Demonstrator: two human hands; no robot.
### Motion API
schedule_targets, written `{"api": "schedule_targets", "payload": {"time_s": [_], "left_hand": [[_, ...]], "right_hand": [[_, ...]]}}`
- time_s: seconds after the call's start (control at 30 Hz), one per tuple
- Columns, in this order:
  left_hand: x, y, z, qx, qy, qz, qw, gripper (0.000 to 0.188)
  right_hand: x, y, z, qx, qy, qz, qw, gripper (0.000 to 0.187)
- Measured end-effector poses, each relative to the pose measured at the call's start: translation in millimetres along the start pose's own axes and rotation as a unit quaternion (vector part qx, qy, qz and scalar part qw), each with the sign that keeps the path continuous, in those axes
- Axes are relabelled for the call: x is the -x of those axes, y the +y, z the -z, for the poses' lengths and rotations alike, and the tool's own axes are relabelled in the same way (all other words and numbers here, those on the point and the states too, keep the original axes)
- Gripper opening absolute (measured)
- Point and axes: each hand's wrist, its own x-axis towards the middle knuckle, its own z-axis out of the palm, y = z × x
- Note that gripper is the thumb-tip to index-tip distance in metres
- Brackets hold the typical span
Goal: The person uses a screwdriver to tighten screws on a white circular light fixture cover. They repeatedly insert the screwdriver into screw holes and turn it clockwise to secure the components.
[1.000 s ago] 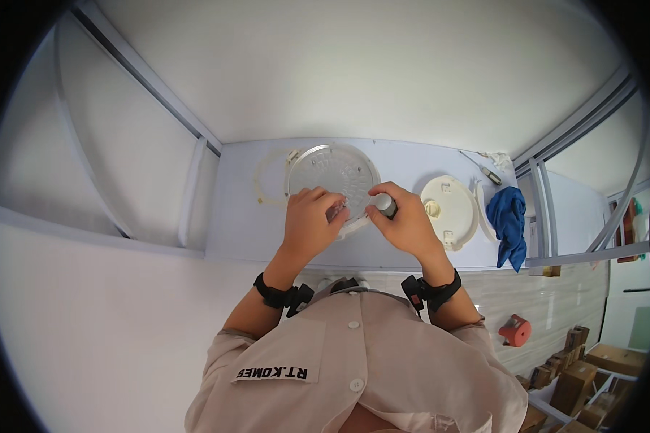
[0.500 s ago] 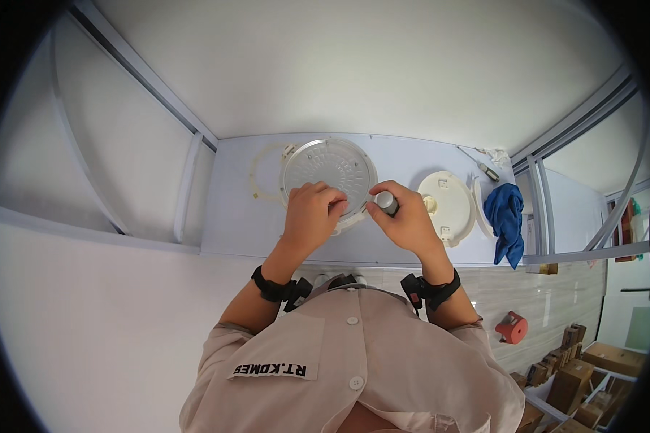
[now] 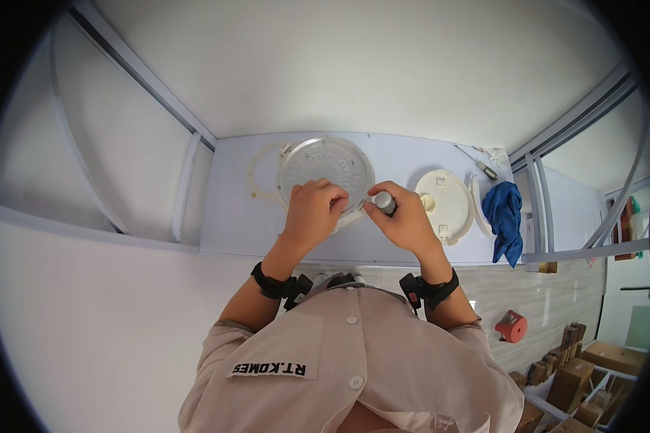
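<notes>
Near round, silvery, metal-looking disc (image 3: 325, 160) | left hand (image 3: 313, 214): fingers bunched, hold hidden | right hand (image 3: 407, 222): fingers curled round grey, metal-looking cylinder (image 3: 384, 203) | slack grip could drop it

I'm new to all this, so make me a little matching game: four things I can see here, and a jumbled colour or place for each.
Things:
1. cloth
2. stool
3. grey-ended cylinder
4. round flat cover

Colours and places:
A. held in the right hand
B. off-white, lying on the table
C. red, standing on the floor
D. dark blue

Right pairs: 1-D, 2-C, 3-A, 4-B
</notes>
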Motion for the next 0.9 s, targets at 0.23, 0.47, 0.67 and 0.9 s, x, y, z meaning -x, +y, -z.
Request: {"api": "schedule_targets", "payload": {"time_s": [0.23,0.47,0.67,0.9], "left_hand": [[-2,6,2,0.077,0.013,-0.027,0.997,0.006],[10,3,0,0.050,0.001,-0.097,0.994,0.012],[16,3,0,0.061,0.045,-0.102,0.992,0.010],[23,9,2,0.173,0.038,-0.036,0.983,0.013]], "right_hand": [[3,3,0,-0.058,0.051,0.082,0.994,0.021],[3,-2,2,-0.092,0.086,0.114,0.985,0.013],[5,-1,-1,-0.119,0.093,0.115,0.982,0.015],[11,-13,12,-0.373,0.021,0.187,0.908,0.056]]}}
